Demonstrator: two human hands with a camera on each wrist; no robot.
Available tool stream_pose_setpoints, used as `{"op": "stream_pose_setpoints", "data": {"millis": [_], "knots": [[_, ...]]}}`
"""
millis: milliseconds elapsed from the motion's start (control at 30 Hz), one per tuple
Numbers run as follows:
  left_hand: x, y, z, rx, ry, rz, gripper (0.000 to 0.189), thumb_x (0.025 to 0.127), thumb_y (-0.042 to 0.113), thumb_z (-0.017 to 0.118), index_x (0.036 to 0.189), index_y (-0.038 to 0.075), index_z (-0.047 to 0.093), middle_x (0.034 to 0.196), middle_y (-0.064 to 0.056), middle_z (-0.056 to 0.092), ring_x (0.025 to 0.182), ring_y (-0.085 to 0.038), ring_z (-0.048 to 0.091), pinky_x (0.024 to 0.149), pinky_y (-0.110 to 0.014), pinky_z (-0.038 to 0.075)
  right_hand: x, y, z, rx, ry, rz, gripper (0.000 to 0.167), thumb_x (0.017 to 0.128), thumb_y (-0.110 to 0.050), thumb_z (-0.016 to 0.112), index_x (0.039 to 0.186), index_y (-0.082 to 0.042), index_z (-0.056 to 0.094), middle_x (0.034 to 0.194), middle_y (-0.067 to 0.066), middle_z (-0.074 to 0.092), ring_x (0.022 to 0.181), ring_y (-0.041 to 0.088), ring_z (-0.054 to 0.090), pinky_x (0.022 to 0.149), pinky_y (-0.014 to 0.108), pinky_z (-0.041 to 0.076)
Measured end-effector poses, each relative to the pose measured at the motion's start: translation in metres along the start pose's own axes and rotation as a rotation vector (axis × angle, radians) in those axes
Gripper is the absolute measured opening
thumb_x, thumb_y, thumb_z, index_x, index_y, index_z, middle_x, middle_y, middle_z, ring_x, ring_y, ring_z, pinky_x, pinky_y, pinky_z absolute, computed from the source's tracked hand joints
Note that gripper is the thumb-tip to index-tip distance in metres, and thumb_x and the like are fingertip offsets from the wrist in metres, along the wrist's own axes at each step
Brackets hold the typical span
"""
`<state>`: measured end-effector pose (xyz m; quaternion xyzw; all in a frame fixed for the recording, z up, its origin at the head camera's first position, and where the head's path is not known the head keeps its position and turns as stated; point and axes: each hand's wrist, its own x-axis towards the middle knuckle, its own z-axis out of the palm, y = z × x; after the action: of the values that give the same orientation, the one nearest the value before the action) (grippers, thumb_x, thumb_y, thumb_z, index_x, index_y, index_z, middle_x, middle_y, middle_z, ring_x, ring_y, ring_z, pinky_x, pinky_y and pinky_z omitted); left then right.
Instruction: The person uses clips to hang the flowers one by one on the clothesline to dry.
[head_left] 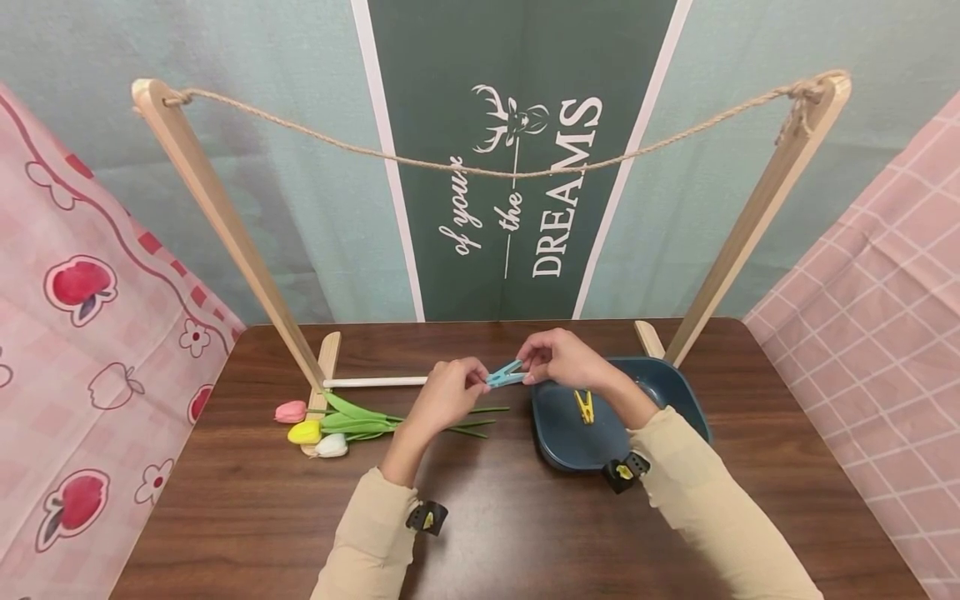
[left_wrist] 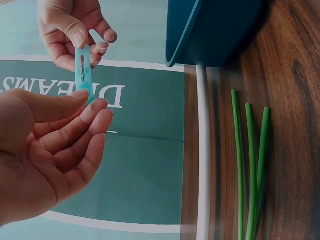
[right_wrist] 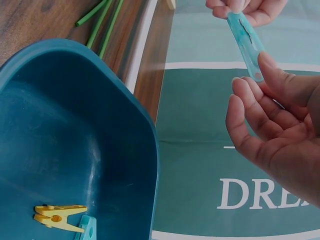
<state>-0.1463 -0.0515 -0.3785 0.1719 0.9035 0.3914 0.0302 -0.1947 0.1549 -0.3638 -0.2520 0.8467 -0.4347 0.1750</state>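
Note:
A light-blue clothespin (head_left: 505,377) is held up between both hands over the table. My left hand (head_left: 444,393) pinches its left end, where the two arms come together, between thumb and fingertips. Thumb and fingers of my right hand (head_left: 564,363) grip the opposite end, where the arms spread apart. The wrist views show the same clothespin (right_wrist: 244,39) edge-on, with its metal spring in the middle. Below the right forearm stands a dark-blue basin (head_left: 557,429). In it lie a yellow clothespin (right_wrist: 60,218) and a teal clothespin (right_wrist: 88,228), partly cut off by the right wrist view's edge.
A rope (head_left: 450,169) sags between two wooden posts (head_left: 225,212), joined low down by a white rod (head_left: 375,382). Pink, yellow and white tulips (head_left: 304,432) lie at left, their green stems (left_wrist: 251,150) running beneath the left hand. Patterned cloths (head_left: 885,275) flank the table.

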Motion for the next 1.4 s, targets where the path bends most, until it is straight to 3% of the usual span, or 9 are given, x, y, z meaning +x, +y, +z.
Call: {"op": "stream_pose_setpoints", "data": {"millis": [633, 867, 1400], "knots": [[-0.001, -0.003, -0.004, -0.002, 0.01, -0.002, 0.007, 0.083, 0.005, 0.065, 0.09, 0.003, 0.065, 0.078, -0.003, 0.065, 0.071, -0.014, 0.059, 0.065, -0.029, 0.047, 0.0, -0.003, 0.001, -0.127, 0.107, -0.047, 0.01, 0.073, 0.006, 0.071, 0.08, 0.002, 0.065, 0.067, 0.002, 0.059, 0.061, 0.013, 0.053, 0.056, 0.027, 0.044], [0.0, -0.005, -0.01, 0.008, 0.019, -0.033, 0.009, 0.084, 0.005, 0.064, 0.092, 0.003, 0.066, 0.081, -0.003, 0.066, 0.077, -0.018, 0.062, 0.07, -0.033, 0.049, 0.0, -0.005, 0.001, -0.137, 0.12, -0.037, 0.008, 0.074, 0.006, 0.069, 0.079, 0.002, 0.065, 0.066, 0.003, 0.059, 0.06, 0.013, 0.052, 0.056, 0.028, 0.043], [-0.011, -0.026, -0.031, 0.082, 0.057, -0.096, 0.008, 0.082, 0.004, 0.065, 0.09, 0.002, 0.065, 0.078, -0.003, 0.065, 0.076, -0.02, 0.061, 0.072, -0.036, 0.048, -0.001, -0.002, -0.002, -0.131, 0.146, -0.053, 0.008, 0.075, 0.009, 0.066, 0.077, 0.002, 0.064, 0.064, 0.003, 0.059, 0.057, 0.013, 0.053, 0.052, 0.026, 0.044]]}}
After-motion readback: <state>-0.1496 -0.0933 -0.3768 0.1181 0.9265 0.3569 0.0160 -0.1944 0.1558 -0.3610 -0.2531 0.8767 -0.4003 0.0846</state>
